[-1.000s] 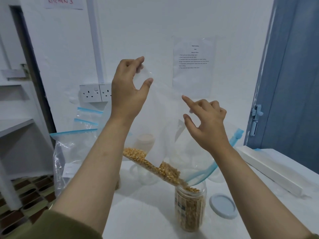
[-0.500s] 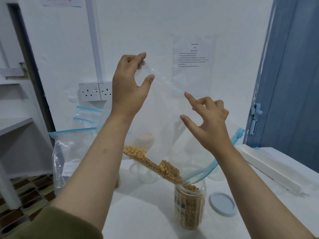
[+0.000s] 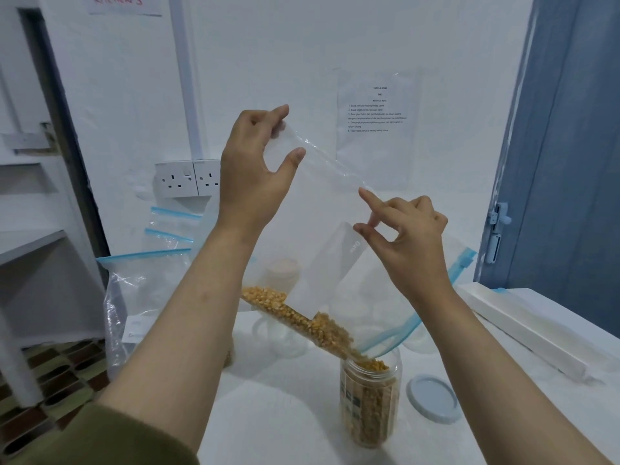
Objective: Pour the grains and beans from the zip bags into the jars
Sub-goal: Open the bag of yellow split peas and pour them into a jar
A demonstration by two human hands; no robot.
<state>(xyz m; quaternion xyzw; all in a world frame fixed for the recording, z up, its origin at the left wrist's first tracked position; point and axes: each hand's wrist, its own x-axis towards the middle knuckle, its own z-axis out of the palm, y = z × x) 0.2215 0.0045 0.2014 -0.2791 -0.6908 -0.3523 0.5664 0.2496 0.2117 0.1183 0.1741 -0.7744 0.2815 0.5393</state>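
Both hands, the left hand and right hand, pinch the upended zip bag above the near-full jar; kernels sliding too fast could overflow onto the worktop.

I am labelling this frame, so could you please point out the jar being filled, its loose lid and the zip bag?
jar (image 3: pixel 369 407): head view, on its grain-filled side wall.
lid (image 3: pixel 432 397): head view, centre of its top.
zip bag (image 3: pixel 322 203): head view, on its clear upper panel.

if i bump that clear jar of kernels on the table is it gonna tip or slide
Probably neither easily: the clear plastic jar looks nearly full of yellow kernels, so likely heavy and bottom-steady. It is tall and narrow, though, so a knock near its open mouth might rock it. The white table looks smooth, so a low push may slide it.
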